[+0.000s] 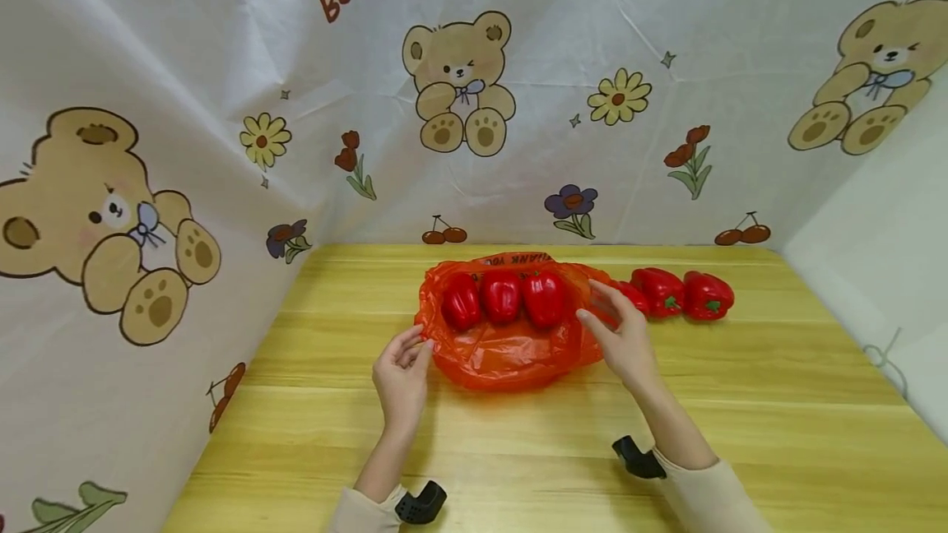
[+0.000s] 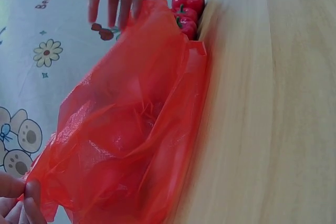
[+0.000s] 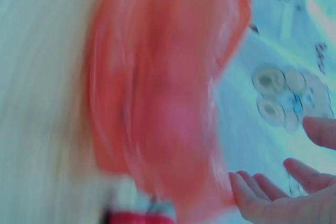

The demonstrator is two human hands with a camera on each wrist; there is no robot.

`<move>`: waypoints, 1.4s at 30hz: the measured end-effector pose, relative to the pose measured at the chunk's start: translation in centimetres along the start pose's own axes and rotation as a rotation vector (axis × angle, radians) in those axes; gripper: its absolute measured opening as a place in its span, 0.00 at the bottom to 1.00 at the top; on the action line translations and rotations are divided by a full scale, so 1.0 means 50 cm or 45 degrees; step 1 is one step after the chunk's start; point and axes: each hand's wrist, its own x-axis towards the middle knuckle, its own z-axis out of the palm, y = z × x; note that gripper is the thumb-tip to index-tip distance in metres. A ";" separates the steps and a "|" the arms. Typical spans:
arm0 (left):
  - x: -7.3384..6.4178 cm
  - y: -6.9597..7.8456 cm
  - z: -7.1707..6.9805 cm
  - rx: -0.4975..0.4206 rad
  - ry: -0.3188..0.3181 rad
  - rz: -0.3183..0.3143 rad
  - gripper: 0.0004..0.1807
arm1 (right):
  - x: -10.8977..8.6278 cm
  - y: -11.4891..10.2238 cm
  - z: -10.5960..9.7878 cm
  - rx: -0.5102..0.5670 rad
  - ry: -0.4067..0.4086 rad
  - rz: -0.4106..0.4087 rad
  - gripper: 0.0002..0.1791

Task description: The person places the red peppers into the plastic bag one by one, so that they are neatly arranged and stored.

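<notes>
A red-orange plastic bag (image 1: 504,360) lies on the table with its mouth spread wide. Inside it sit three red bell peppers (image 1: 501,297) in a row. My left hand (image 1: 402,377) pinches the bag's left rim between thumb and fingers, as the left wrist view of the hand (image 2: 18,203) also shows. At the right rim is my right hand (image 1: 625,344), thumb and fingers apart and relaxed. In the right wrist view its fingertips (image 3: 239,184) lie right at the bag's edge; that view is blurred.
Beyond the right hand, three more red bell peppers (image 1: 707,296) form a row on the wooden table (image 1: 741,426), the nearest partly hidden by the bag. A white cloth (image 1: 311,48) printed with bears and flowers hangs behind the table and along its left side.
</notes>
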 end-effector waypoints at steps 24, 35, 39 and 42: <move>-0.003 0.000 -0.001 0.005 0.002 0.027 0.13 | 0.134 0.202 -0.353 0.092 0.142 0.721 0.45; 0.000 -0.001 -0.002 0.005 0.002 0.008 0.14 | 0.158 0.251 -0.335 0.393 0.094 0.908 0.56; 0.000 0.000 -0.002 0.003 -0.004 0.017 0.14 | 0.158 0.254 -0.329 0.341 0.143 0.914 0.55; -0.001 0.000 -0.002 0.003 -0.004 0.015 0.13 | 0.156 0.254 -0.326 0.305 0.167 0.909 0.54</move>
